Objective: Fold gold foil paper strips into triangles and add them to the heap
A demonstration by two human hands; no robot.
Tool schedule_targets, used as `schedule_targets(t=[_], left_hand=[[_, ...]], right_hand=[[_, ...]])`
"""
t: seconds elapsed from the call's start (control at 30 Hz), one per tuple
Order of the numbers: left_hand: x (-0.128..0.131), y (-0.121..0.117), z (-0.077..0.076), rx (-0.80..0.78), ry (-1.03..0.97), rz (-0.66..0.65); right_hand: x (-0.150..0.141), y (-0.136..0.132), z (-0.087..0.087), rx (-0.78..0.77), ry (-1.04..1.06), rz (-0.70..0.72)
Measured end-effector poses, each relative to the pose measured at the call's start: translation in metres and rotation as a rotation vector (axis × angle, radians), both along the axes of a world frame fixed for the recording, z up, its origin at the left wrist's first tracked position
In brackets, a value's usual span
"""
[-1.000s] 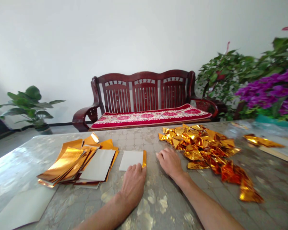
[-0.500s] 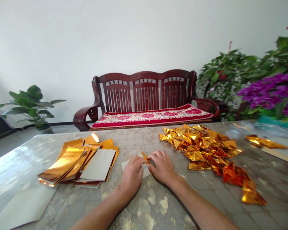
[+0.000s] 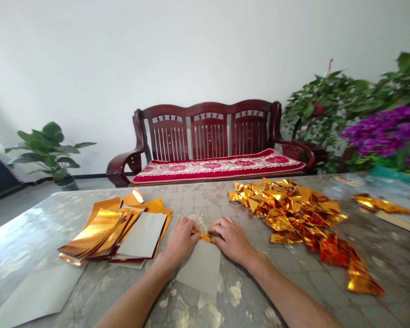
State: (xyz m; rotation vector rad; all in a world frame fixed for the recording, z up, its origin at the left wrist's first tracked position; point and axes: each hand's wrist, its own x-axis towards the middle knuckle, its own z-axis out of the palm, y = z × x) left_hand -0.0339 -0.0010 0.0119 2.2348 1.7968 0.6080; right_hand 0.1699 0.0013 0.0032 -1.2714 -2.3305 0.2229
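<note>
The left forearm enters at the bottom edge, left of centre, and slants up and inward; the right forearm slants up and inward from the lower right. Both hands meet the sheet in the lower middle of the frame, backs upward, wrists low over the table. The left hand has its fingers curled and nearly closed, pinching the left end of the sheet's gold edge; the right hand, bent the same way, pinches the right end. The sheet's pale side faces up, extending toward the bottom edge between the forearms.
</note>
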Motion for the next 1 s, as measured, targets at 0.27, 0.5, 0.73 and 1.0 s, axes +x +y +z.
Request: schedule_targets(t=[0.27,0.5,0.73,1.0], left_hand=[[0.002,0.001,-0.004,0.012,-0.349,0.011],[0.000,-0.020,0.012,0.555,-0.170,-0.183],[-0.006,-0.018,0.007,0.535,0.161,-0.164],[-0.001,-0.014,0.000,0.297,0.376,-0.233]], right_hand=[[0.003,0.003,0.003,0.008,0.130,-0.036],[0.016,-0.006,0.024,0.363,0.161,-0.151],[0.018,-0.007,0.016,0.367,-0.013,-0.061],[0.017,0.003,0.010,0.288,-0.185,0.047]])
